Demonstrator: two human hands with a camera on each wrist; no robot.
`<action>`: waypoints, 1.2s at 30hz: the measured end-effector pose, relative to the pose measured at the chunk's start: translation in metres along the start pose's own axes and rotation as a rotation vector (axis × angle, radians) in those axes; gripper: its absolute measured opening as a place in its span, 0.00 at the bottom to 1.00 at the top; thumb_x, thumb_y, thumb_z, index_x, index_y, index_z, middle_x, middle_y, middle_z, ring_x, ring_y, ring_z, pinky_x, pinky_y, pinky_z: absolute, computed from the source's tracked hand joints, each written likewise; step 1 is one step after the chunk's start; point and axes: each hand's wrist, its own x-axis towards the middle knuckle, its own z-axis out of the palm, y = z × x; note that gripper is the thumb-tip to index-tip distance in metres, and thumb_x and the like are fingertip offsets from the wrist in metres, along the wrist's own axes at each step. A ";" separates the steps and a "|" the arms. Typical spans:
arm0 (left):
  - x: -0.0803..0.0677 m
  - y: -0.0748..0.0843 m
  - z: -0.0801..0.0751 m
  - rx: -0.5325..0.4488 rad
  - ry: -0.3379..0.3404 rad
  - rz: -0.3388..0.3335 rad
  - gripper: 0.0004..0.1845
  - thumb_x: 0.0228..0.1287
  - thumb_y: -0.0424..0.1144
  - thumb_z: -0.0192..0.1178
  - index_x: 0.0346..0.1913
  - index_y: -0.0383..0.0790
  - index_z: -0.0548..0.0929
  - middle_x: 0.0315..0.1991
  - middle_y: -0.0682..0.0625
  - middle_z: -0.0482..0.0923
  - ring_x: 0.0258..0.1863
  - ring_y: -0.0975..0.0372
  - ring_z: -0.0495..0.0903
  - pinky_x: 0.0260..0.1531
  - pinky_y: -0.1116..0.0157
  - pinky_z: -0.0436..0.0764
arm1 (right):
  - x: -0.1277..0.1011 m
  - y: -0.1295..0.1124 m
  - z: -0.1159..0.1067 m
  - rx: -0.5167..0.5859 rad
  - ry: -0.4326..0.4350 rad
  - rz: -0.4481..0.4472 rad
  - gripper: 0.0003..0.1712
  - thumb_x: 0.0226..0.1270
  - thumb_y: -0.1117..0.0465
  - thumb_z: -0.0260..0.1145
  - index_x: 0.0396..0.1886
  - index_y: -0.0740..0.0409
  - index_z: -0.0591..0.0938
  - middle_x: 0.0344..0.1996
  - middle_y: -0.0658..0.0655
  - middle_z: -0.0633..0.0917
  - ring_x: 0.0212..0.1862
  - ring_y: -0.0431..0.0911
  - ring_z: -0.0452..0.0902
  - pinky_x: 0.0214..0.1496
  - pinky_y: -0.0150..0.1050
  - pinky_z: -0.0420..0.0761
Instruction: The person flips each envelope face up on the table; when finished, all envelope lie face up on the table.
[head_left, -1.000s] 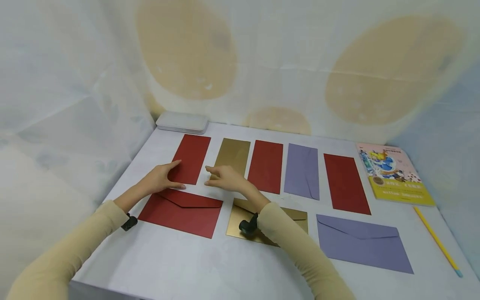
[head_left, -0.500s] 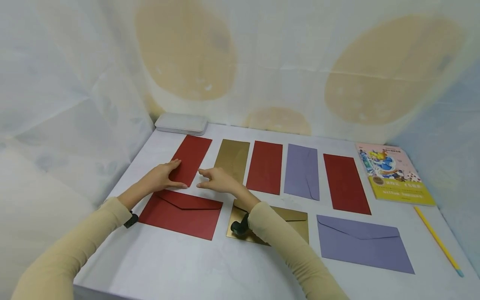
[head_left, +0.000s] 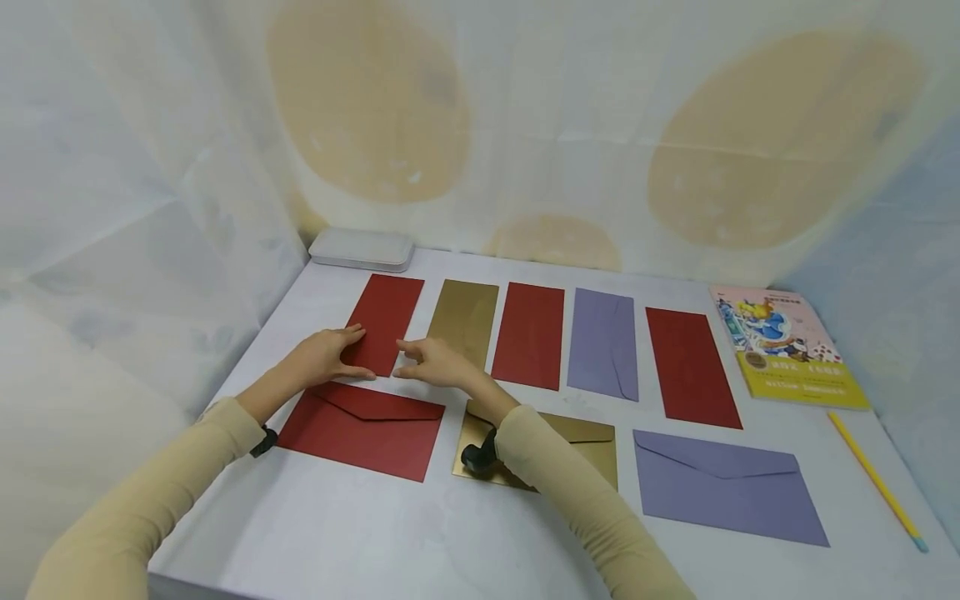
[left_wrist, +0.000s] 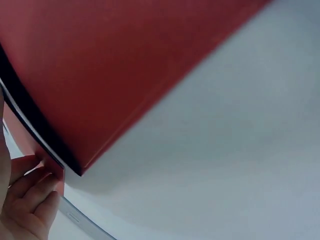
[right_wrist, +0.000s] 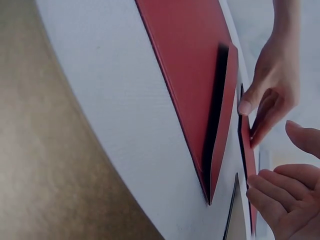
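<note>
A red envelope lies flat at the left end of the back row. My left hand rests at its near left corner, fingers along the left side and thumb by the near edge. At the right edge of this envelope, the fingertips of my right hand touch or nearly touch it. The right wrist view shows both hands at the upright-looking edge of the red envelope. Just in front lies another red envelope, flap upward. My right forearm passes over a gold envelope in the front row.
Right along the back row lie a gold envelope, a red one, a purple one and another red one. A purple envelope is front right. A book, pencil and white case stand near the edges.
My right hand has moved left to the leftmost red envelope's edge. That envelope has slid slightly nearer, tilting and then straightening. My left hand has shifted a little.
</note>
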 end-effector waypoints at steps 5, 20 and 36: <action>-0.002 0.000 0.004 0.050 -0.022 0.003 0.50 0.53 0.66 0.64 0.63 0.23 0.71 0.61 0.29 0.69 0.56 0.41 0.75 0.49 0.49 0.77 | -0.003 -0.001 0.000 -0.018 0.004 0.019 0.35 0.68 0.58 0.65 0.69 0.67 0.66 0.64 0.61 0.73 0.62 0.49 0.73 0.53 0.34 0.76; -0.003 0.011 0.005 -0.175 0.055 0.017 0.49 0.55 0.60 0.67 0.66 0.23 0.66 0.63 0.30 0.68 0.61 0.43 0.71 0.55 0.49 0.73 | -0.006 0.002 0.001 0.041 0.122 -0.065 0.34 0.71 0.58 0.61 0.71 0.67 0.63 0.62 0.63 0.74 0.62 0.49 0.72 0.52 0.35 0.76; -0.007 0.047 0.001 -0.516 0.189 -0.009 0.50 0.58 0.48 0.69 0.75 0.35 0.52 0.68 0.37 0.61 0.64 0.48 0.68 0.58 0.50 0.70 | -0.008 -0.026 0.002 0.136 0.346 -0.121 0.27 0.75 0.47 0.54 0.69 0.51 0.71 0.64 0.47 0.74 0.45 0.37 0.78 0.36 0.29 0.74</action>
